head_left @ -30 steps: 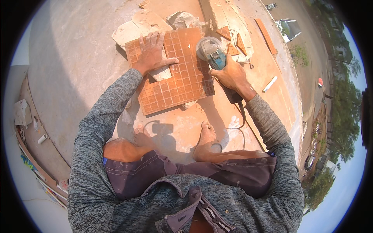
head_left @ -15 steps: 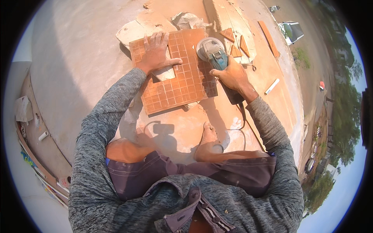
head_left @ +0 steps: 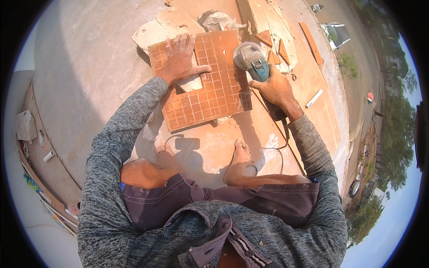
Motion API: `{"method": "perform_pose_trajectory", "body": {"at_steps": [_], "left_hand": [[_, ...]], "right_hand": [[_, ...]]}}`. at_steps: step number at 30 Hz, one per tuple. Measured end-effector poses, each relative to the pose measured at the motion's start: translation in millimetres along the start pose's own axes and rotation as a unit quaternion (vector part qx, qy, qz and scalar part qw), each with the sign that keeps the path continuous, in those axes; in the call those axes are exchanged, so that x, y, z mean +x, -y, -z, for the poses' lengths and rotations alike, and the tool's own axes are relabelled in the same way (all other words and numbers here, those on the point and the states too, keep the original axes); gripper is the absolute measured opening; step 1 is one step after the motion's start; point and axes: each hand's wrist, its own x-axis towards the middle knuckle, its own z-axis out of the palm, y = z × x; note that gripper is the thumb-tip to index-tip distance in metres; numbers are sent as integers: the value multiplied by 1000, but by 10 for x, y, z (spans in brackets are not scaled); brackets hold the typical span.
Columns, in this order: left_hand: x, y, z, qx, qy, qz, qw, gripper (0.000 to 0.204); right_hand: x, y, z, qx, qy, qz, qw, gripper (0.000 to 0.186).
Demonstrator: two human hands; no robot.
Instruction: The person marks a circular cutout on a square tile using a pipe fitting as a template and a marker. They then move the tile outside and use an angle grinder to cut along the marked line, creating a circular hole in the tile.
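Note:
A terracotta square tile [head_left: 223, 91] with a gridded face and a rectangular cutout lies over pale rubble. My left hand [head_left: 181, 60] presses on its upper left beside the cutout, fingers spread. My right hand [head_left: 273, 87] grips a teal and black angle grinder [head_left: 258, 66], its round guard and disc at the tile's right edge. The disc itself is largely hidden by the guard. The grinder's cord runs down toward my bare feet.
Triangular tile offcuts [head_left: 282, 50] lie on a pale broken slab [head_left: 156, 29] area at the back. A crumpled sack [head_left: 216, 21], a tile strip [head_left: 311, 42], a white marker [head_left: 313, 98] and a white block [head_left: 26, 125] surround me. The concrete surface's edge curves along the right.
The grinder and my right hand have shifted slightly right along with the frame's view. My left hand stays pressed on the tile, which also appears a little further right.

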Motion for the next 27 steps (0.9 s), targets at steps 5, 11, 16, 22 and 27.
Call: {"method": "perform_pose_trajectory", "body": {"at_steps": [5,11,16,22,27], "left_hand": [[16,-14,-2,3,7,0,1000,137],[8,-6,26,-1,2,0,1000,136],[15,-33,54,-4,17,11,1000,134],[3,-37,69,3,16,11,1000,131],[-2,-9,6,7,-5,-1,1000,135]], "right_hand": [[-11,1,-29,-6,-6,15,1000,80],[9,81,-5,7,15,19,1000,72],[-27,133,-14,-2,14,6,1000,73],[-7,33,-9,-4,6,10,1000,81],[0,61,6,1,9,9,1000,79]]}}
